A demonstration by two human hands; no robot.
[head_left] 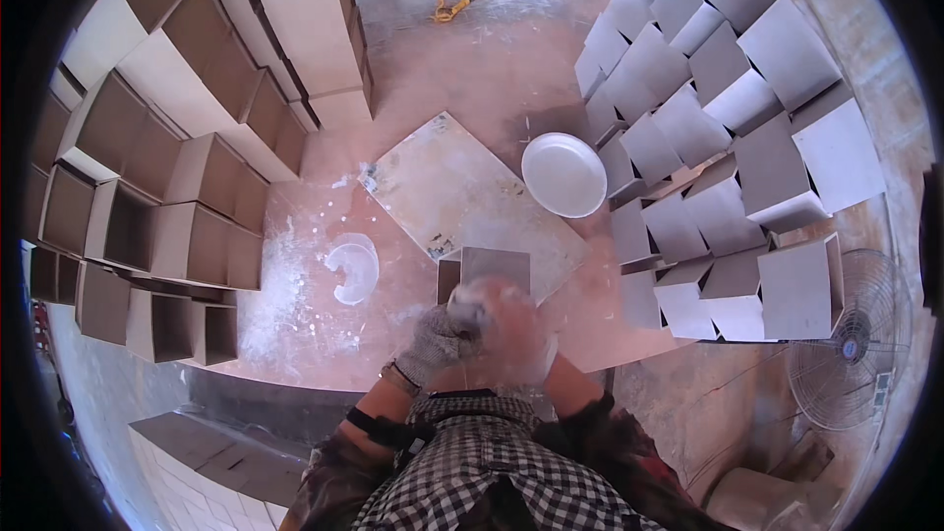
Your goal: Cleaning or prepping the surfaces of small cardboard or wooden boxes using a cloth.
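Note:
My left hand (pixel 435 342), in a grey knitted glove, is closed beside the near left corner of a small grey cardboard box (pixel 498 269). What its curled fingers hold is hidden. Motion smears my right hand (pixel 513 326), which overlaps the near side of the box, so its fingers cannot be made out. The box sits at the near corner of a pale, stained board (pixel 462 182) that lies turned on the table. Past the board's right edge lies a shallow white round dish (pixel 563 175).
Brown open boxes (pixel 202 246) are stacked high on the left. Grey-white boxes (pixel 733 202) form another stack on the right, near a wire-caged fan (pixel 851 339). White smears mark the reddish table (pixel 295 334). A yellow tool (pixel 452 9) with a cord lies at the far side.

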